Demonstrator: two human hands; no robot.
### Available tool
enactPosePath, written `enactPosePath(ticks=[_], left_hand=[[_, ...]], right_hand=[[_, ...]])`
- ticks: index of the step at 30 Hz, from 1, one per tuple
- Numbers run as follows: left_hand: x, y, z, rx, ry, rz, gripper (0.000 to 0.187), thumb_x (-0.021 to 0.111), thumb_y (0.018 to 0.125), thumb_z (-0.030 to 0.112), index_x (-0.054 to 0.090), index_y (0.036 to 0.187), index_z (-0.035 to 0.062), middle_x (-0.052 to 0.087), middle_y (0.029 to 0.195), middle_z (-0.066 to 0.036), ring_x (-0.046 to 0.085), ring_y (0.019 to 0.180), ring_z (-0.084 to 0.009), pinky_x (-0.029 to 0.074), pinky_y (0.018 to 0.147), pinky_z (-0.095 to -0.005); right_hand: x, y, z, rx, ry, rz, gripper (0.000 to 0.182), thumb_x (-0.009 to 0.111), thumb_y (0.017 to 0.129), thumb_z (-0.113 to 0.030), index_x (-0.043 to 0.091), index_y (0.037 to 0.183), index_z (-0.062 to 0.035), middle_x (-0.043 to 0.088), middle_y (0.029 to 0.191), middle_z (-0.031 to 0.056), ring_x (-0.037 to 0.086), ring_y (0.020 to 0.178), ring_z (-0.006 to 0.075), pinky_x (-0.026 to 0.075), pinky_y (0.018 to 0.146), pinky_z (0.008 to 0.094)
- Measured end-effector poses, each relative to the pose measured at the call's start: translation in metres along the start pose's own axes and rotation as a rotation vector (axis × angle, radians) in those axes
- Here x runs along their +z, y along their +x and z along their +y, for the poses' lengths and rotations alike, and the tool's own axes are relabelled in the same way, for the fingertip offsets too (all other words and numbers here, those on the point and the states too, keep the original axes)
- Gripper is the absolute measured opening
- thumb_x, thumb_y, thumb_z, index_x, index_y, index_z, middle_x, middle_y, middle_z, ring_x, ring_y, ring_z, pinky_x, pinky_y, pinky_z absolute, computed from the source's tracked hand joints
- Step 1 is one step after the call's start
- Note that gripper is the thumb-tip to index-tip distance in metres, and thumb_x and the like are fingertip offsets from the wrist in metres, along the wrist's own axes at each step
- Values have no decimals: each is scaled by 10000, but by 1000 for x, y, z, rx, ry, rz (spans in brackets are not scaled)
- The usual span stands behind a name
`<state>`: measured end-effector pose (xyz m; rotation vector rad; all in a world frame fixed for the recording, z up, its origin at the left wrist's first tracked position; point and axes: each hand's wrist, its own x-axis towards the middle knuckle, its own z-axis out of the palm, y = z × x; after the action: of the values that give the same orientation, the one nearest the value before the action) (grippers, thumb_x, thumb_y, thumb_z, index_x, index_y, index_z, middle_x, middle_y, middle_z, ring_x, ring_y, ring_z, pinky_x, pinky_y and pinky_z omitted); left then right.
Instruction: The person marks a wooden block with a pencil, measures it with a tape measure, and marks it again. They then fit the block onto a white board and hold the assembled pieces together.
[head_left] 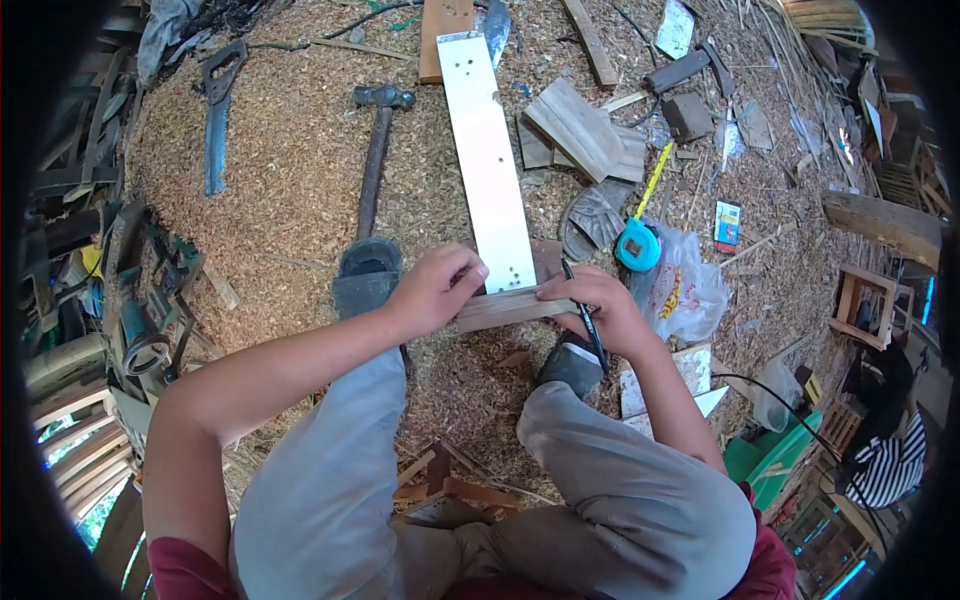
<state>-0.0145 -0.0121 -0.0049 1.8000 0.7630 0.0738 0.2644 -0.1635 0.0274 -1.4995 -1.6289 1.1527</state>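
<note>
Small wood piece (505,308) lies crosswise on the sawdust-covered ground (290,170), butted against the near end of a long white board (487,165) that runs away from the person. Left hand (437,290) presses down on the wood piece's left end, fingers curled over it and touching the board's near corner. Right hand (598,310) rests on the piece's right end, fingers closed around a black pen (585,318), tip pointing up toward the board. Person's shoes sit either side: left shoe (366,275) just beside the left hand, right shoe (572,365) under the right wrist. Hammer (375,150) lies left of the board, handle toward the left shoe. Handsaw (218,115) further left. Blue tape measure (637,243), yellow blade extended, just right of the board, by a plastic bag (685,285). Wood offcuts (575,130) right of the board's far half.
</note>
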Motion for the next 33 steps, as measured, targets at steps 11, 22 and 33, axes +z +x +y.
enactPosePath(ticks=[11, 22, 33], left_hand=[[-10, -14, 29, 373, 299, -144, 441, 806, 980, 336, 631, 1297, 84, 641, 1186, -142, 655, 1149, -346, 508, 992, -469], [-2, -5, 28, 472, 282, -45, 715, 673, 894, -89, 588, 1582, 83, 610, 1576, -185, 584, 1451, -396, 446, 1247, -512], [-65, 16, -12, 470, 785, 207, 741, 576, 895, -143, 554, 1595, 101, 531, 1656, -159, 463, 1573, -379, 319, 1330, -609]], right_hand=[[-13, -18, 15, 156, 108, 385, 542, 901, 893, -290, 691, 1319, -29, 738, 1181, 195, 709, 1103, 362, 536, 998, 469], [-15, -21, 95, 633, -568, 815, 635, 955, 782, -185, 642, 1309, -19, 703, 1141, 253, 669, 1124, 465, 537, 963, 543], [-21, -52, 26, 163, -337, 546, 447, 848, 848, 26, 715, 1267, -54, 742, 1191, 137, 716, 1086, 316, 563, 980, 405]])
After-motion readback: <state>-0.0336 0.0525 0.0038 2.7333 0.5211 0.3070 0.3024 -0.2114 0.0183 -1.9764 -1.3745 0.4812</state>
